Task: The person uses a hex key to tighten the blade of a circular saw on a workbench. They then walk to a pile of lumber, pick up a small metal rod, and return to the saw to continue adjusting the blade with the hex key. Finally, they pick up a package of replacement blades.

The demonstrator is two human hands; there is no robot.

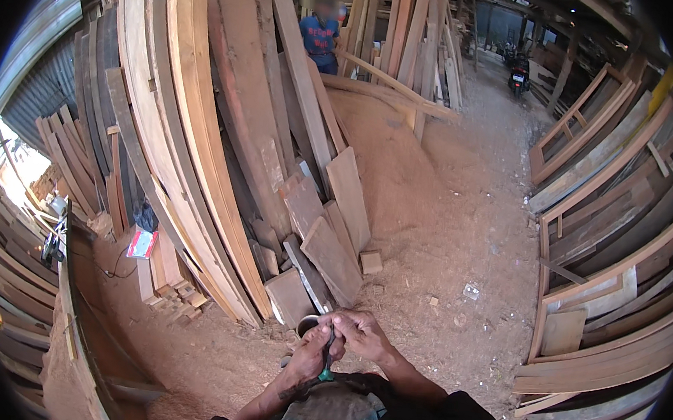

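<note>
Close to my chest, my left hand (313, 350) is closed round a thin dark object with a green end (326, 375); its exact kind is too small to make out. The fingers of my right hand (362, 334) pinch at the upper end of the same object, almost touching my left fingertips. Just beyond my left hand, a round rim with a dark inside, like a cup or can (307, 324), shows partly. My fingers hide the rest of it.
Tall planks (189, 137) lean in a row ahead and left. Short board offcuts (332, 256) stand at their foot. Wooden frames (584, 134) and boards line the right side. A person in a blue shirt (319, 41) is behind a sawdust heap (381, 135); a motorbike (519, 78) stands far off.
</note>
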